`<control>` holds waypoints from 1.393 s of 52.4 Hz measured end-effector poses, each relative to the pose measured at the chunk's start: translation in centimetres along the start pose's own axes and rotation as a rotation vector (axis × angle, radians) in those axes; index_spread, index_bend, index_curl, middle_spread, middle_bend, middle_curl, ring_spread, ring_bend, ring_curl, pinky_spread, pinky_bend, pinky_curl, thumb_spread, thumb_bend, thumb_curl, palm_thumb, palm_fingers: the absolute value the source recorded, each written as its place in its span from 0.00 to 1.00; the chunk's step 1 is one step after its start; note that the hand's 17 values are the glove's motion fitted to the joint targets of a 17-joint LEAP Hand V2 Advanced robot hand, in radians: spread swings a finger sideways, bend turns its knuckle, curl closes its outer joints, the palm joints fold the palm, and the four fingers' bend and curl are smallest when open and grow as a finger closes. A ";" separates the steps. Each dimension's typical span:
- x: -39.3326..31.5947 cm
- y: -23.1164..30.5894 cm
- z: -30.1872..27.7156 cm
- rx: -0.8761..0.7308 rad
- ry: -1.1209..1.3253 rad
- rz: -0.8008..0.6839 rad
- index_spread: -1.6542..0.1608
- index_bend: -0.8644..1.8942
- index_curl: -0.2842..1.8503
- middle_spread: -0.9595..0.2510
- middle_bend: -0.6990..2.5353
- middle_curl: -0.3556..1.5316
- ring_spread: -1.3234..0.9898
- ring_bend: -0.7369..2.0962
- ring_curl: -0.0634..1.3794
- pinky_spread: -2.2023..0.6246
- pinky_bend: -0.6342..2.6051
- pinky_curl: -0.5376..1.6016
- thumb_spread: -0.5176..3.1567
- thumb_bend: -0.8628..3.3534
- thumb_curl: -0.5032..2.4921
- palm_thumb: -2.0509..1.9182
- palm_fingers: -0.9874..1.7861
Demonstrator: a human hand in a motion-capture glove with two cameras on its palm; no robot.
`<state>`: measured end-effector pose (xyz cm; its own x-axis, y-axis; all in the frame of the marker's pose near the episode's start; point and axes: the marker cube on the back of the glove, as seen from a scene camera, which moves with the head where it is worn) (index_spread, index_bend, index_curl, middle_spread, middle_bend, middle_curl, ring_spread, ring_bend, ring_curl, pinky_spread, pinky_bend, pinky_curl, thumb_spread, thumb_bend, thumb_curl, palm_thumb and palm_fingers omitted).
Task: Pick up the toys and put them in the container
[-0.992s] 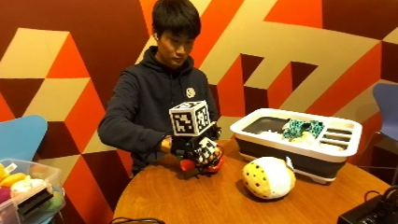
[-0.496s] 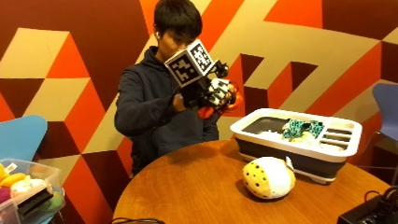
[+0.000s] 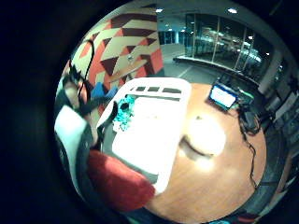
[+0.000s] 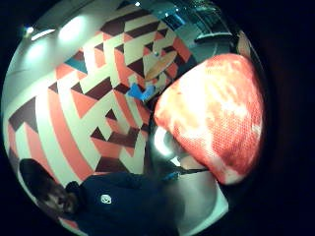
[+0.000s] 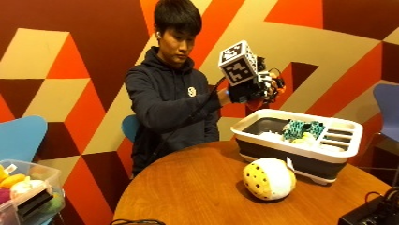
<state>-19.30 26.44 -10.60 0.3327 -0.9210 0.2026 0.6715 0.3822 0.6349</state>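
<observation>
Gloved right hand (image 5: 252, 89) raised above the near-left corner of the white container (image 5: 340, 152), fingers curled round a red soft toy (image 4: 214, 110). In the outside view the toy is mostly hidden behind the hand; both palm views show it pressed close against the palm.

Below and ahead of the hand: container's open tub, with a teal toy (image 5: 302, 129) already lying near the slotted end. Yellow spotted plush ball (image 5: 269, 178) sits on the desk (image 5: 187, 192) just in front of the container, below and toward the person's right of the hand, not yet collected.

Step in hand, as judged: carry and drop. To do it well:
- bring the hand further over the tub's middle, not the rim, so the toy cannot catch the edge and roll out;
- lower before letting go;
- aim for the bare floor beside the teal toy.

Spotted ball next.
</observation>
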 end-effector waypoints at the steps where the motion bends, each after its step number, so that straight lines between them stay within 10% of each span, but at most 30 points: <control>1: 0.0 -0.2 0.5 -0.016 0.013 0.006 0.81 0.45 0.24 0.57 0.52 0.65 0.43 0.81 0.48 0.63 0.59 0.55 0.41 0.20 0.42 0.65 0.67; 16: 3.8 -0.3 2.3 -0.155 0.145 0.101 0.80 0.42 0.27 0.67 0.38 0.57 0.46 0.67 0.40 0.71 0.53 0.51 0.44 0.18 0.34 0.53 0.33; 31: 12.6 2.7 -4.3 -0.035 0.056 0.285 0.77 0.44 0.29 0.73 0.35 0.52 0.48 0.63 0.32 0.76 0.47 0.44 0.50 0.21 0.30 0.53 0.40; 49: 22.0 5.4 0.4 -0.449 0.253 0.390 0.76 0.39 0.31 0.71 0.27 0.46 0.54 0.41 0.20 0.79 0.46 0.43 0.54 0.24 0.31 0.60 0.24; 57: 23.1 5.1 5.3 -0.480 0.319 0.342 0.76 0.35 0.28 0.73 0.25 0.41 0.55 0.36 0.18 0.79 0.45 0.42 0.52 0.24 0.31 0.60 0.26; 73: 25.1 3.8 6.8 -0.262 0.380 0.295 0.76 0.38 0.28 0.69 0.33 0.43 0.47 0.61 0.31 0.70 0.47 0.41 0.43 0.26 0.36 0.72 0.66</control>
<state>-12.94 4.25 1.96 0.7151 -0.6984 0.0295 0.6398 0.6710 0.3747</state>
